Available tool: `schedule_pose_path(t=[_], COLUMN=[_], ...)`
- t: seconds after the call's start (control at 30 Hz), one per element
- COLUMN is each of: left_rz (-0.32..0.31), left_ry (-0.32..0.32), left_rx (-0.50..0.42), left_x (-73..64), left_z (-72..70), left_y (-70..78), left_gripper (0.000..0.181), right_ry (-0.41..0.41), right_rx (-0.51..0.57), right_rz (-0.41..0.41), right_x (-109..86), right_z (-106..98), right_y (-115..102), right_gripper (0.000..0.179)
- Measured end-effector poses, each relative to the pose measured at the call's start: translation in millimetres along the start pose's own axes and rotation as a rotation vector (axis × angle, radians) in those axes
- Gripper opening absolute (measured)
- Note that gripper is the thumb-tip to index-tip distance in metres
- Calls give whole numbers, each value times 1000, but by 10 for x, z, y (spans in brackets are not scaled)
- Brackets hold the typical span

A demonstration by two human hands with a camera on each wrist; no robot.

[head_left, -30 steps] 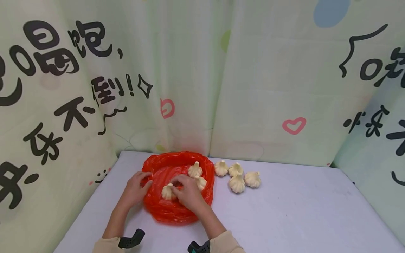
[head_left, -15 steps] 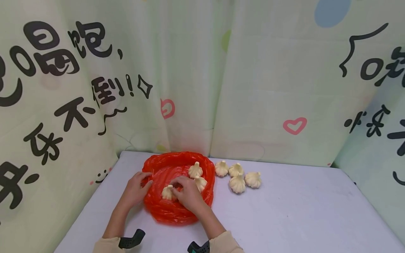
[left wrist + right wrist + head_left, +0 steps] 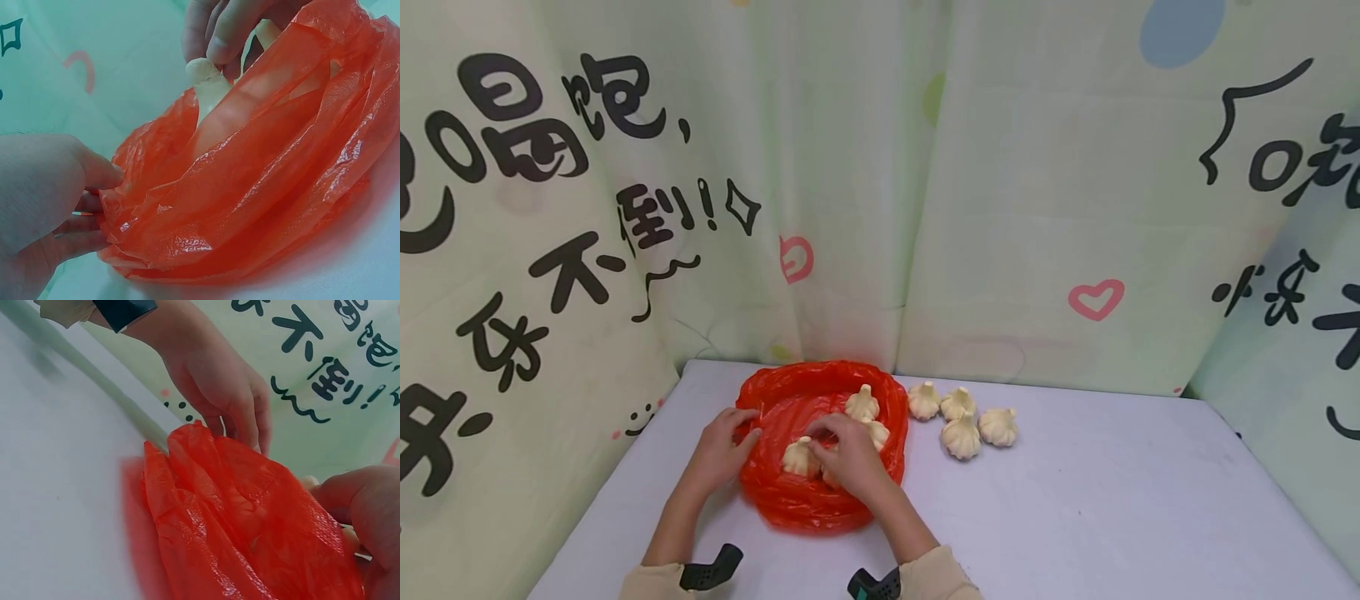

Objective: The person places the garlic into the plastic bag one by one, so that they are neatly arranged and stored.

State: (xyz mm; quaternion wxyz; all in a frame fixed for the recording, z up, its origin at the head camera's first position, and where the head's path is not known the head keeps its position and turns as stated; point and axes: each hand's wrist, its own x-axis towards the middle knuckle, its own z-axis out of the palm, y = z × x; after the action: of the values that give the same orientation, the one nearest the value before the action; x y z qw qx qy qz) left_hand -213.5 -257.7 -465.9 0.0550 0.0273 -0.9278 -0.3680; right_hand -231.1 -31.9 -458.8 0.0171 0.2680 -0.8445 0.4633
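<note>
In head view, the left hand (image 3: 727, 447) holds the red bag (image 3: 775, 496) between slightly parted fingers; the right hand (image 3: 850, 458), fingers nearly together, pinches a garlic bulb (image 3: 796, 461) below them. In left wrist view, its stem touches these fingers.

Beige sleeves (image 3: 655, 581), angular black left wrist camera (image 3: 713, 568), black right wrist camera (image 3: 880, 584) with a teal patch (image 3: 862, 594)

On the table (image 3: 1112, 500), garlic bulbs (image 3: 800, 459) in the bag (image 3: 808, 511), four others (image 3: 962, 437) to its right
</note>
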Motion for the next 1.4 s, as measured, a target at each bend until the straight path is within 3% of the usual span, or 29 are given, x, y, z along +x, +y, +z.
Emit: schedule_pose_path(t=[0.53, 1.0, 1.4], left_rz=[8, 14, 21], left_ry=[-1, -4, 0], left_rx=[7, 18, 27], left_x=[-2, -20, -27], left_z=[-3, 8, 6], left_y=[12, 16, 9], left_gripper=[42, 43, 42], right_ry=[95, 175, 344], right_rx=[-27, -25, -30], right_rz=[-21, 46, 14], right_x=[-56, -157, -254], right_z=[-212, -503, -847], right_y=[42, 169, 339], right_gripper=[21, 22, 19])
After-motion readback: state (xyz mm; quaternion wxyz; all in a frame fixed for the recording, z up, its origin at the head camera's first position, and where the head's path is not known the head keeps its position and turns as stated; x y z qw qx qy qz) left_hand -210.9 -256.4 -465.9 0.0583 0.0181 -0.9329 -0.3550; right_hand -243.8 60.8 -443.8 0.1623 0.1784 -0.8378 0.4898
